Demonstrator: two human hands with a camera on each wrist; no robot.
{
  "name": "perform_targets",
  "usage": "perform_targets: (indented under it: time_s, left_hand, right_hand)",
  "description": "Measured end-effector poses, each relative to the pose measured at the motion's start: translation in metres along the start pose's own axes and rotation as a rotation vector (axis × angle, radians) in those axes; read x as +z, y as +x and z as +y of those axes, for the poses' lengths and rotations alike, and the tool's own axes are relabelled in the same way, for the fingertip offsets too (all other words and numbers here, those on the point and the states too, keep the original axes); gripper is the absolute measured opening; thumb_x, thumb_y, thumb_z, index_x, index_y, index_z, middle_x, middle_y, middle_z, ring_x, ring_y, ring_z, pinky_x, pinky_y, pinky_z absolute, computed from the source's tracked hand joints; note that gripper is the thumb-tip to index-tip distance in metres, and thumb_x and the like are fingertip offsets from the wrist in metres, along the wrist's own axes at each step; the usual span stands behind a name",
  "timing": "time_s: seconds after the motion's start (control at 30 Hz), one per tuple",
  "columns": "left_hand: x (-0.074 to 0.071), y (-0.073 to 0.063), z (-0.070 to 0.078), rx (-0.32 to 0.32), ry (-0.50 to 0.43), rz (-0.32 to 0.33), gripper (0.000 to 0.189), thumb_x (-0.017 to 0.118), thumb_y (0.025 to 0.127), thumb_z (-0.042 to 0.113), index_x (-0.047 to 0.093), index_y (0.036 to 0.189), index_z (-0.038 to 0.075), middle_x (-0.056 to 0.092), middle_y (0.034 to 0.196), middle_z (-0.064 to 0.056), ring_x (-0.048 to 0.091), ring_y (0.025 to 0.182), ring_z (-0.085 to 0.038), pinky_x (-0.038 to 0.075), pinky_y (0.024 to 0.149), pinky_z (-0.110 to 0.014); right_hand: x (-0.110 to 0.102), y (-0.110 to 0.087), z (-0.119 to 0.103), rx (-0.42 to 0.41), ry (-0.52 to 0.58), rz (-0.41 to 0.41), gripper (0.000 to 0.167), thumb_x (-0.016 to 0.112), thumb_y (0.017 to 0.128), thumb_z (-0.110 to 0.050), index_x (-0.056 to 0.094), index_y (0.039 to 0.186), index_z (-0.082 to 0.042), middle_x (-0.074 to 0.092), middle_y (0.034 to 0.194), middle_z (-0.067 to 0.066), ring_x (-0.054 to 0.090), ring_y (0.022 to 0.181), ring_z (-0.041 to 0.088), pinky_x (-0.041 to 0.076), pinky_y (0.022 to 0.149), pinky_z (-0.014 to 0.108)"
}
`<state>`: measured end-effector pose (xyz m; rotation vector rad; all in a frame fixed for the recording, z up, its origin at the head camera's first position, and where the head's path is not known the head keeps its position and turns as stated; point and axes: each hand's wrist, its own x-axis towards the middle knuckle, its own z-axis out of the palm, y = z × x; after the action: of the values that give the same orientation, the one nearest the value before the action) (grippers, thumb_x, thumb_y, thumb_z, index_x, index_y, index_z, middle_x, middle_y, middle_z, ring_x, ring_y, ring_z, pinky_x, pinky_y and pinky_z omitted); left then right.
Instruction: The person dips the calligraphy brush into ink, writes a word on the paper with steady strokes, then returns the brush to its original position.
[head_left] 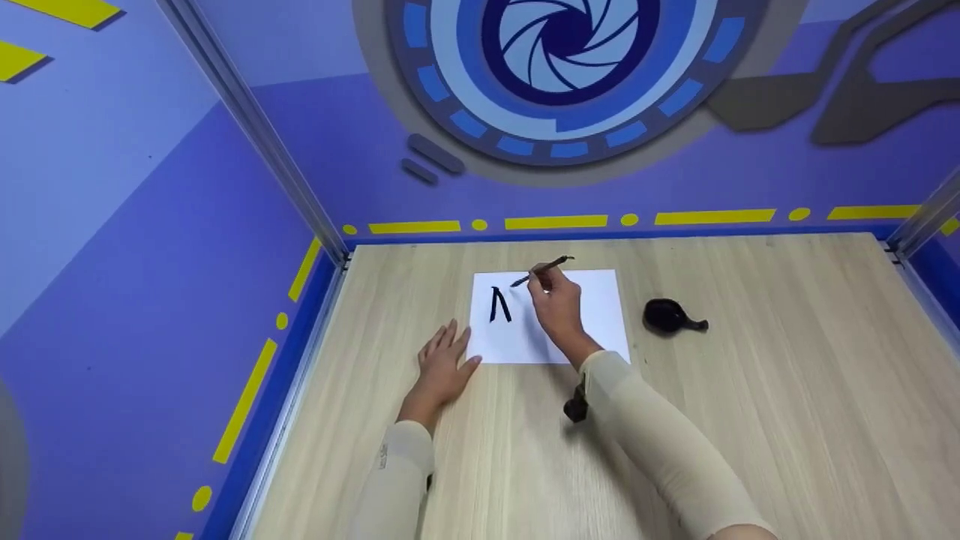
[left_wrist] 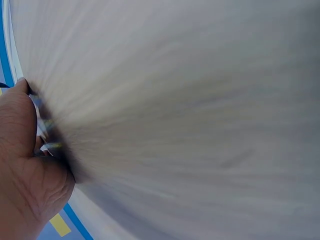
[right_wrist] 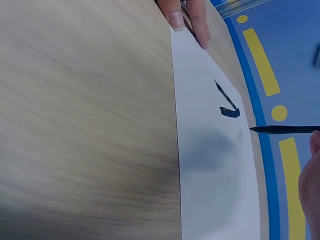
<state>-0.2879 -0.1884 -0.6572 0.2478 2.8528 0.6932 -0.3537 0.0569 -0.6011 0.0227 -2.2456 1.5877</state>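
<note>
Right grip [head_left: 556,302] pinches a brush [right_wrist: 285,129], paper [head_left: 502,343] beneath, likely for fine tip control. Left grip [head_left: 444,366], fingers extended, rests at paper's left edge, presumably steadying it.

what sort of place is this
Probably a purpose-built booth, perhaps for demonstrations or filming, rather than a home: graphic-printed wall panels in blue and purple meet at a metal corner post, closely bordering a wood-grain table.

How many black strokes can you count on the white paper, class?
2: in the head view, the left stroke stands nearly upright, and the right stroke slants down to the right from near its top. More could be hidden behind the right hand.
</note>
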Motion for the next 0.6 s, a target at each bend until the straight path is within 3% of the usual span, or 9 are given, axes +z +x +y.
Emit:
perform_targets:
  time_s: [0.33,0.6]
  left_hand:
    - [-0.0027,-0.0008,0.0002,0.017,-0.002,0.0,0.068,0.05,0.111,0.049,0.03,0.17,0.022,0.012,0.183,-0.009,0.01,0.17,-0.037,0.01,0.133,-0.065]
    - [-0.0039,-0.002,0.0016,0.015,-0.012,-0.003,0.067,0.049,0.112,0.05,0.029,0.171,0.024,0.011,0.183,-0.007,0.008,0.17,-0.035,0.008,0.134,-0.064]
  right_hand:
    - [0.0044,0.0016,0.0049,-0.047,-0.015,-0.024,0.015,0.067,0.103,-0.011,0.076,0.11,-0.002,0.082,0.105,0.016,0.081,0.099,0.03,0.063,0.093,0.045]
    - [0.0053,0.0007,0.0071,-0.036,-0.025,-0.047,0.013,0.066,0.103,-0.009,0.075,0.11,-0.004,0.082,0.107,0.015,0.079,0.099,0.028,0.063,0.092,0.045]
